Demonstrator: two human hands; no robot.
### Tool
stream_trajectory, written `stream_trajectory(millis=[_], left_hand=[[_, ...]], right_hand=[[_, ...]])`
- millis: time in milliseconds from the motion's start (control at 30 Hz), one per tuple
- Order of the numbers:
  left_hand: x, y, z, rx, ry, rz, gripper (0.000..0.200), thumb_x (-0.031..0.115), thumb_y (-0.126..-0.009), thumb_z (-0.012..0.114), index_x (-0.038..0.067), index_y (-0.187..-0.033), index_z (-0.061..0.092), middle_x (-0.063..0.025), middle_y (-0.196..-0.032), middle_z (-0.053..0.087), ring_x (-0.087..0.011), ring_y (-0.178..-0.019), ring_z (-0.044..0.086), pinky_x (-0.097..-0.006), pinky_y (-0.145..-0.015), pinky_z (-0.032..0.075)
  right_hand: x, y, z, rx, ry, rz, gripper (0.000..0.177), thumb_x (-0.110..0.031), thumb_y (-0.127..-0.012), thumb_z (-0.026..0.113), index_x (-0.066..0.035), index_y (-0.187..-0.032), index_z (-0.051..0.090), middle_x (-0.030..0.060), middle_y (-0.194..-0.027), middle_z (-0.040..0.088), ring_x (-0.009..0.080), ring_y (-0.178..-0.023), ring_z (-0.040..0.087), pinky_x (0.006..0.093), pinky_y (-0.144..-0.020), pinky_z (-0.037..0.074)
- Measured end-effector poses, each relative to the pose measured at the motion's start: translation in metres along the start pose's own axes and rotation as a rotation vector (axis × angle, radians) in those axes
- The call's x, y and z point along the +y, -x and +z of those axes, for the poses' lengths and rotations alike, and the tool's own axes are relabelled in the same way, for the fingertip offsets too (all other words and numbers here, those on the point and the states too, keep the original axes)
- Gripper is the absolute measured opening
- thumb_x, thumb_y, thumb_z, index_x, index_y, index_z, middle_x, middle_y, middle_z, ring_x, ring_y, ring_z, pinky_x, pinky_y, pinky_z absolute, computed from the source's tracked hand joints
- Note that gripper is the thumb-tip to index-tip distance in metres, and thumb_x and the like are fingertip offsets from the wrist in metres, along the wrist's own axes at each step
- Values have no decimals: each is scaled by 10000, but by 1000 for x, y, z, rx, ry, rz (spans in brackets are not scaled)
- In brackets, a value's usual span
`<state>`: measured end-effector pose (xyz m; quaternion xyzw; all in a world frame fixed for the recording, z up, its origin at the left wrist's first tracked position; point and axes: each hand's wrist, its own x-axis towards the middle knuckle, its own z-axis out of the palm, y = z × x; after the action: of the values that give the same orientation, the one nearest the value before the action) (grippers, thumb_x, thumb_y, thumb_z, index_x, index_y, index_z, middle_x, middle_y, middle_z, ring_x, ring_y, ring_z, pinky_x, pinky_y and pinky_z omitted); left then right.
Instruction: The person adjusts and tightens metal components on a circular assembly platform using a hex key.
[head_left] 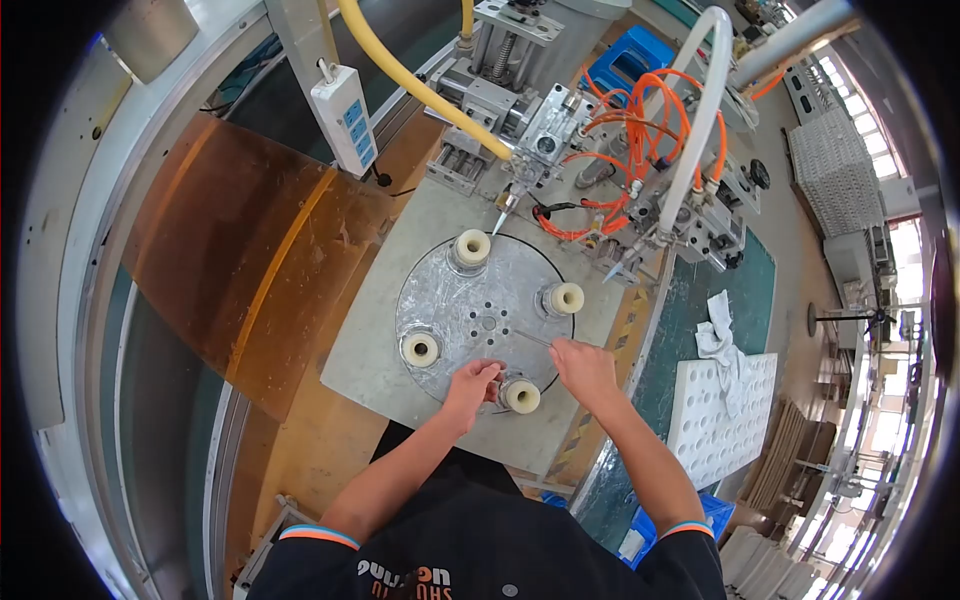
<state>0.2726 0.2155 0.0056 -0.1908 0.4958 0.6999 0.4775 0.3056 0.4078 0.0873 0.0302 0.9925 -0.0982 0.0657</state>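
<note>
Rod (532,339), thin and greyish, pinched in the right hand (583,370), fingers closed snug around one end. Pointing off toward 10 o'clock from those fingertips, free end over the round metal plate (450,300), close to the little holes in the middle. Left hand (475,385) down at 6 o'clock on the plate, fingers curled in, tips drawn narrow. Can't tell if anything's tucked in there, sorry. Just off those fingers, toward 4 o'clock: the near cream collar (521,396), open hole facing up, at about 5 o'clock on the plate. Three more like it around the rim: far collar (472,247) at 12, right-side collar (563,298) between 2 and 3, left-side collar (419,349) at 8. Right beside the 12 o'clock one, a pointy nozzle (502,215) aimed downward. Further out, a mess of orange tubes (635,150) at 1 o'clock, plus a yellow hose (405,80) and white power strip (343,120) around 11. Amber sheet (240,250) over at 9 to 10. Over near 4, a white tray (715,420) full of round holes, with a crumpled white cloth (720,345) partly on top.
</note>
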Motion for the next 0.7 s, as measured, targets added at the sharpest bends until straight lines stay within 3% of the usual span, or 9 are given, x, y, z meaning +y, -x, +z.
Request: stream_trajectory(millis=[333, 567, 633, 700], left_hand=[[-6, -30, 5, -43, 202, -95, 174, 165, -908, 523, 41, -1003, 599, 0, -792, 543, -60, -574, 472, -223, -520, 429], [2, -32, 15, -79, 238, -186, 182, 191, -921, 503, 59, -1021, 581, 24, -780, 523, -63, -602, 456, -234, -569, 411], [1, -38, 26, -99, 298, -204, 178, 200, -924, 501, 64, -1005, 581, 28, -764, 514, -67, -584, 436, -238, -557, 399], [-3, -51, 36, -82, 636, -257, 175, 203, -919, 511, 54, -958, 595, 15, -737, 500, -74, -539, 388, -255, -520, 381]], right_hand=[[-7, -21, 16, -112, 37, -38, 170, -209, -858, 545, -76, -757, 513, 91, -655, 592, 284, -609, 609, 402, -524, 480], [-13, -36, 18, -180, 114, -147, 176, -205, -863, 527, -67, -756, 540, 109, -693, 616, 299, -634, 618, 415, -542, 484], [-28, -45, 8, -366, 97, 149, 197, -222, -870, 512, -53, -793, 578, 159, -763, 636, 332, -684, 624, 427, -590, 494], [-24, -50, 17, -348, -14, 228, 217, -236, -875, 502, -45, -821, 590, 187, -783, 634, 350, -708, 622, 439, -617, 493]])
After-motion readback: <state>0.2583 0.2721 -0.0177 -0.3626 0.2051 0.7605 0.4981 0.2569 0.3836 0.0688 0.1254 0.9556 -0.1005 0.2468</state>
